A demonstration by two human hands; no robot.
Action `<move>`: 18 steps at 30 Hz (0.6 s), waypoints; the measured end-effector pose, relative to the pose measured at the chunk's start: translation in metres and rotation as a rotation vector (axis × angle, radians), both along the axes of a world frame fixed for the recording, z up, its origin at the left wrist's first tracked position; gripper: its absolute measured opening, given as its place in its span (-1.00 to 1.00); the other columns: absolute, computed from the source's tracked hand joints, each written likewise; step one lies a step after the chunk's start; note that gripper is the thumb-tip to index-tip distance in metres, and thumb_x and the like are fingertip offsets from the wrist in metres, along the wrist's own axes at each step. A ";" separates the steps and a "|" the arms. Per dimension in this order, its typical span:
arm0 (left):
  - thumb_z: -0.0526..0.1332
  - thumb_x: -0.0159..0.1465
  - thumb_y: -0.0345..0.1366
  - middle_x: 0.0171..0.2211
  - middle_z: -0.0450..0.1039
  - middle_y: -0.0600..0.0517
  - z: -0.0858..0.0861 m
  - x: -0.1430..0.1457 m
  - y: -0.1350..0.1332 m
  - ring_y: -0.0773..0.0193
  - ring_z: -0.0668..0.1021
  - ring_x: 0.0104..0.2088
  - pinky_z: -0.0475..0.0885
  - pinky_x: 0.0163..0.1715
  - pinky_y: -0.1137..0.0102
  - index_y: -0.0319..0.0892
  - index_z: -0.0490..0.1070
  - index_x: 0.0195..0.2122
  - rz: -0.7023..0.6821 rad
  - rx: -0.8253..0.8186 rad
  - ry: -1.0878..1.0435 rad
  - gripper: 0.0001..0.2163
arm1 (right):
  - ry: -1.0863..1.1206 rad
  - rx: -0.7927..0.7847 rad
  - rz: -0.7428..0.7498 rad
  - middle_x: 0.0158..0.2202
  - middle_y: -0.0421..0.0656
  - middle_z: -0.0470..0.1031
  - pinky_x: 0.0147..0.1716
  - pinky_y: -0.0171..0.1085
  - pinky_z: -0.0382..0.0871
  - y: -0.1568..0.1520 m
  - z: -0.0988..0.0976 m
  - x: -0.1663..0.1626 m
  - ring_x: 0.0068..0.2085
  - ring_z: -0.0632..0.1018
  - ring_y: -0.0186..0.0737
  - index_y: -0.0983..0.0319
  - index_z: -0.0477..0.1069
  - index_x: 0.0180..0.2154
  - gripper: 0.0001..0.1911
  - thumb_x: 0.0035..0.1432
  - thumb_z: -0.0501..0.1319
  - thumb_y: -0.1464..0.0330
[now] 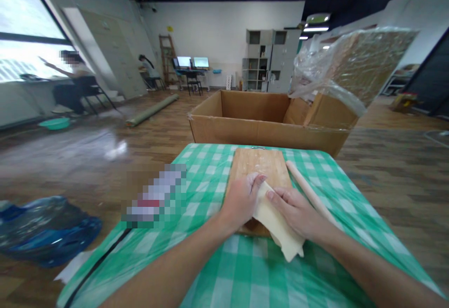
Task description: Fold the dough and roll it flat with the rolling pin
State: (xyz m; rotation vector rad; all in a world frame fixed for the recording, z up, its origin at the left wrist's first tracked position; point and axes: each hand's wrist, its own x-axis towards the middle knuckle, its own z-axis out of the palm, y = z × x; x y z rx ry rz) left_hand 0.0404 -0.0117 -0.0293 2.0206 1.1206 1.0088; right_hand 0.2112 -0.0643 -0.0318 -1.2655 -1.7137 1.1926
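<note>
There was the left hand (242, 198), pinching the pale dough sheet (277, 228) at its top between thumb and fingers; the right hand (296, 209), at the left's four o'clock, gripped its edge too. Down the sheet hung towards five o'clock, past the wooden board's (257, 162) near end! The rolling pin (310, 192) lay at two o'clock on the checked cloth (238, 275).

Table (205, 181) under green-white checked cloth (368, 233), wooden board (261, 162) near far edge, rolling pin (311, 190) slanting just right, pixelated item (157, 195) at left (can't tell what), black cord (101, 257) beside it.
</note>
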 end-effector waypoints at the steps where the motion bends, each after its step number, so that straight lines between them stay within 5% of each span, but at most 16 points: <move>1: 0.00 0.47 -0.07 -0.49 0.44 0.04 0.001 -0.001 0.002 0.22 0.45 -0.44 0.18 -0.42 0.35 -0.13 0.34 -0.47 0.018 0.003 -0.004 -0.60 | -0.007 0.002 0.003 -0.39 -0.17 0.48 -0.47 -0.31 0.28 0.000 0.000 -0.001 -0.40 0.45 -0.26 0.22 0.41 -0.31 -0.51 0.41 0.03 -0.03; 9: -0.01 0.45 -0.02 -0.51 0.40 0.07 0.002 -0.015 0.019 0.24 0.43 -0.46 0.18 -0.44 0.37 -0.13 0.33 -0.46 0.124 0.017 -0.030 -0.59 | -0.063 -0.025 -0.050 -0.48 -0.18 0.47 -0.60 -0.32 0.19 0.001 -0.001 0.000 -0.50 0.44 -0.28 0.22 0.42 -0.39 -0.42 0.33 0.07 -0.14; 18: 0.01 0.43 -0.01 -0.55 0.36 0.09 0.009 -0.024 0.031 0.27 0.39 -0.48 0.13 -0.46 0.39 -0.13 0.30 -0.50 0.188 0.031 -0.081 -0.58 | -0.159 0.189 -0.021 -0.69 -0.21 0.37 -0.55 -0.26 0.33 0.003 0.014 0.006 -0.54 0.47 -0.22 0.17 0.41 -0.62 -0.32 0.34 0.05 -0.14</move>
